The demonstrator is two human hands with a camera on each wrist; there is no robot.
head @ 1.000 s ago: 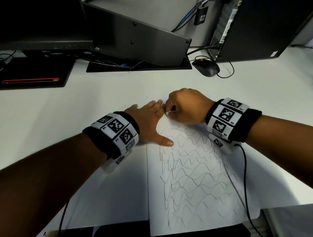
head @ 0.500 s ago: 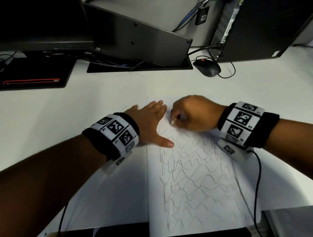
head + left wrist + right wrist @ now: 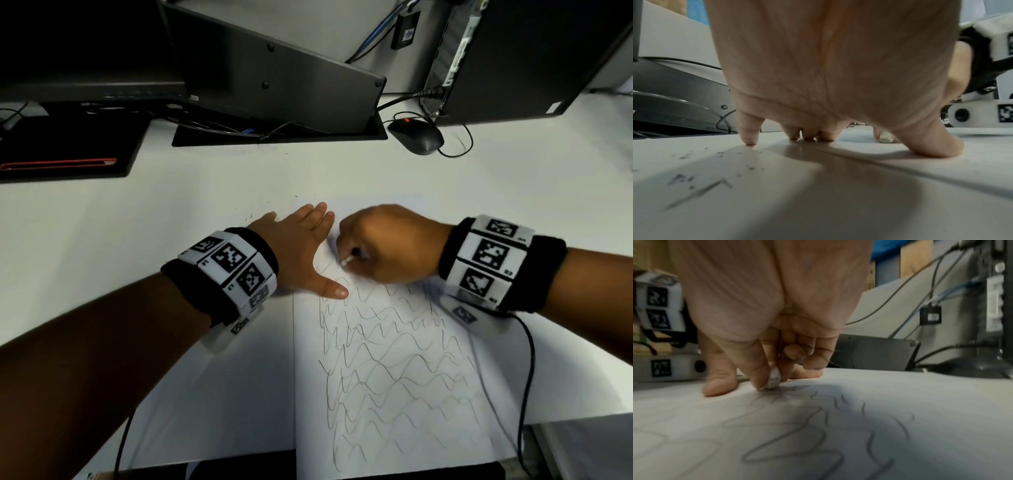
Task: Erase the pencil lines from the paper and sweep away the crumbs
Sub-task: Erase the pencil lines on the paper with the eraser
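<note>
A white sheet of paper [image 3: 394,394] covered with wavy pencil lines [image 3: 387,373] lies on the white desk. My left hand [image 3: 301,246] lies flat with straight fingers, pressing the sheet's top left corner; its thumb [image 3: 931,142] rests on the paper. My right hand [image 3: 387,243] pinches a small white eraser [image 3: 344,262] between thumb and fingers and presses it on the top lines. In the right wrist view the eraser [image 3: 773,378] touches the paper [image 3: 838,426]. Dark crumbs [image 3: 694,178] lie on the desk left of the left hand.
A black mouse [image 3: 416,135] with its cable sits behind the paper. A dark monitor base [image 3: 274,78] and a computer tower [image 3: 513,58] stand along the back. A black pad with a red stripe [image 3: 58,164] is at the far left. The desk's front edge [image 3: 239,460] runs under the paper.
My right hand with the eraser has slid toward me and slightly right, from the sheet's top edge onto the upper pencil lines. The left hand has stayed in place.
</note>
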